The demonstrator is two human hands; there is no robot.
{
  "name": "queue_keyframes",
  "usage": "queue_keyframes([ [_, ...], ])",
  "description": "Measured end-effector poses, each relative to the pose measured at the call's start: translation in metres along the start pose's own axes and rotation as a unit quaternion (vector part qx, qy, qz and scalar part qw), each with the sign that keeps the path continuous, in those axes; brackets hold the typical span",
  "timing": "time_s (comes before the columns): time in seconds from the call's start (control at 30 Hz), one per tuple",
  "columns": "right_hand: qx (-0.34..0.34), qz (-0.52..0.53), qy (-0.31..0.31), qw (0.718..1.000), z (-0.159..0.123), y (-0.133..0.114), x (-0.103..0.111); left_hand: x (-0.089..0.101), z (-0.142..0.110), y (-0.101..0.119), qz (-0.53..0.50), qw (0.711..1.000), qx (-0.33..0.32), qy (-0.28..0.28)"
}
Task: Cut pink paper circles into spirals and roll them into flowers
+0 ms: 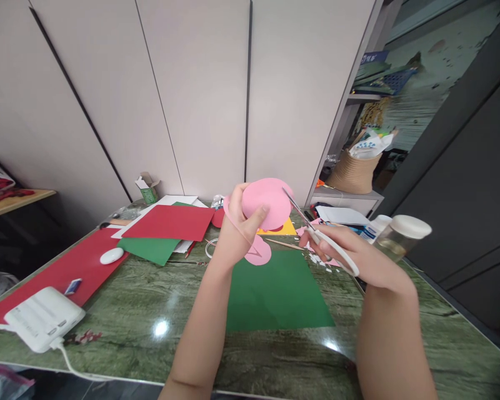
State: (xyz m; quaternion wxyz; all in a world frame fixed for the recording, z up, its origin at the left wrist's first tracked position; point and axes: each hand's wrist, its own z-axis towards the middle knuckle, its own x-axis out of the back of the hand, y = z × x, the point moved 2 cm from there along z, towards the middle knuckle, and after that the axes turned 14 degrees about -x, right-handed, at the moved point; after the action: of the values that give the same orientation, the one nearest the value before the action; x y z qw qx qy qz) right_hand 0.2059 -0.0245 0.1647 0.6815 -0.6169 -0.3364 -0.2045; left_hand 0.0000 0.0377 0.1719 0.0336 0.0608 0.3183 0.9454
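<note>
My left hand (pixel 246 222) grips a rounded piece of pink paper (pixel 270 200), thumb on its near face, held up above the table. A thin pink strip of paper hangs in a loop over my left wrist. In my right hand (pixel 333 244) is a pair of scissors (pixel 312 228) with white handles, fingers through the loops. The blades reach the right side of the pink paper, their tip in front of or along it; I cannot tell which. Below lies another pink paper shape (pixel 258 251) at the top edge of a green sheet (pixel 279 294).
Red sheets (pixel 166 222) and a green sheet (pixel 150 250) lie left, near a white mouse (pixel 111 255) and a white power bank (pixel 44 318) with a cable. White scraps (pixel 323 262) and a pencil (pixel 284 244) lie right. A lidded clear jar (pixel 400 236) stands beside my right forearm.
</note>
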Motion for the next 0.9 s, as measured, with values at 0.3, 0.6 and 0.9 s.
queue_keyframes([
  [0.3, 0.001, 0.003, 0.002, 1.000, 0.0003, 0.0002, 0.0004, 0.0008, 0.0011, 0.0016, -0.009, 1.000, -0.009, 0.005],
  [0.6, 0.006, -0.008, 0.002, 1.000, -0.0004, -0.0019, 0.0009, 0.0013, 0.0008, -0.0021, -0.012, 0.999, -0.007, 0.036],
  [0.9, -0.002, -0.012, -0.003, 1.000, 0.0001, -0.0034, 0.0001, 0.0006, 0.0013, -0.0005, -0.007, 0.998, -0.009, 0.055],
])
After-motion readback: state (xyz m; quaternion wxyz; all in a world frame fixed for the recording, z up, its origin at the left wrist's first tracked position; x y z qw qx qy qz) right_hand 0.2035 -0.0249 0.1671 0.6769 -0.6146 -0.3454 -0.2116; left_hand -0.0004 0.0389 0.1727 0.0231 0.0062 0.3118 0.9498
